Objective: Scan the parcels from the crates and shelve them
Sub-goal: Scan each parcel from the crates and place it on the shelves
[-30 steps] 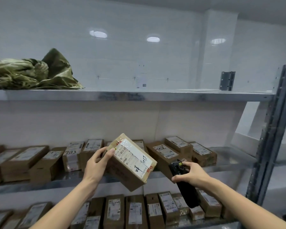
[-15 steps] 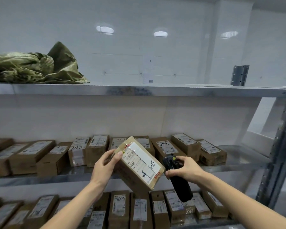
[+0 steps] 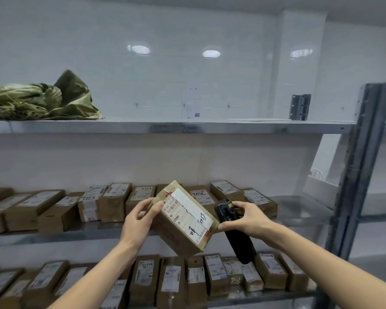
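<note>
My left hand (image 3: pixel 140 221) grips the parcel (image 3: pixel 184 219) at its left end, fingers curled round the far side, thumb pressed on the top edge by the label. Parcel is brown cardboard with a white label (image 3: pixel 187 214) carrying handwritten marks, tilted, right end lower, held in the air in front of the shelves. My right hand (image 3: pixel 247 220) is wrapped round the black handheld scanner (image 3: pixel 234 230), fingers curled over its top, thumb low on the near side close to the parcel's right corner; scanner head sits just beside the parcel, body hanging down. Can't tell if thumb touches the parcel. Below, near: lower shelf row of boxes (image 3: pixel 169 279) standing side by side. Farther: middle shelf (image 3: pixel 299 208) with a row of labelled brown boxes (image 3: pixel 116 201), right part bare metal. Right: grey upright post (image 3: pixel 361 170). Far, up: top shelf (image 3: pixel 187 127) with a crumpled green sack (image 3: pixel 40 99) at left; white tiled wall behind.
</note>
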`<state>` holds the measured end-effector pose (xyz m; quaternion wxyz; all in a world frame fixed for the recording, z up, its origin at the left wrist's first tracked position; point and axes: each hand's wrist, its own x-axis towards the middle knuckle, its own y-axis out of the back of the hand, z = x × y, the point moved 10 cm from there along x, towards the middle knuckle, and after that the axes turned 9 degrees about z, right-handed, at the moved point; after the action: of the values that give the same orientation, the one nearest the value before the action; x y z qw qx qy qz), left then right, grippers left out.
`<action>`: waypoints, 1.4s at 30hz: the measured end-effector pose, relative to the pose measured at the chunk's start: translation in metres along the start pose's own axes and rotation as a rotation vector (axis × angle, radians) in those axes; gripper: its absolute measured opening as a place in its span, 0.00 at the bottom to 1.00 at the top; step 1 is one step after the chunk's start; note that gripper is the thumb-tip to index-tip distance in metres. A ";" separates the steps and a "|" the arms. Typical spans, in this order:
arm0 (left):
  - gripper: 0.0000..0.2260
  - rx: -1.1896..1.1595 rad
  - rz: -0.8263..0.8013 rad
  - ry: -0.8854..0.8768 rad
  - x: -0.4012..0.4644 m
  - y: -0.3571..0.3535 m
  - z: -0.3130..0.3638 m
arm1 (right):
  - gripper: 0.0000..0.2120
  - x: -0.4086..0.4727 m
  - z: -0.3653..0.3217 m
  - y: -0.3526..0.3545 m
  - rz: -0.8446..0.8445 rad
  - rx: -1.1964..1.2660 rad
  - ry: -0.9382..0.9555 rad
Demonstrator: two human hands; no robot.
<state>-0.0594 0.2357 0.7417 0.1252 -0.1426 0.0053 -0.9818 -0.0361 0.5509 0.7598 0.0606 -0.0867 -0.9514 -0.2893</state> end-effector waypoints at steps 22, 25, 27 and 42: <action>0.24 0.099 -0.101 -0.093 -0.125 -0.225 0.063 | 0.22 -0.103 0.067 0.221 -0.140 -0.655 0.102; 0.24 0.130 -0.122 -0.113 -0.130 -0.243 0.065 | 0.23 -0.108 0.075 0.239 -0.112 -0.718 0.075; 0.23 0.144 -0.125 -0.122 -0.132 -0.249 0.067 | 0.24 -0.110 0.079 0.247 -0.100 -0.751 0.069; 0.25 0.150 -0.148 -0.100 -0.132 -0.268 0.071 | 0.29 -0.101 0.090 0.258 -0.098 -0.667 0.064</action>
<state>0.0174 0.5299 0.7853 0.0626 -0.1816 -0.0853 -0.9777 0.1080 0.7988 0.8084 0.0448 -0.0466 -0.8048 -0.5900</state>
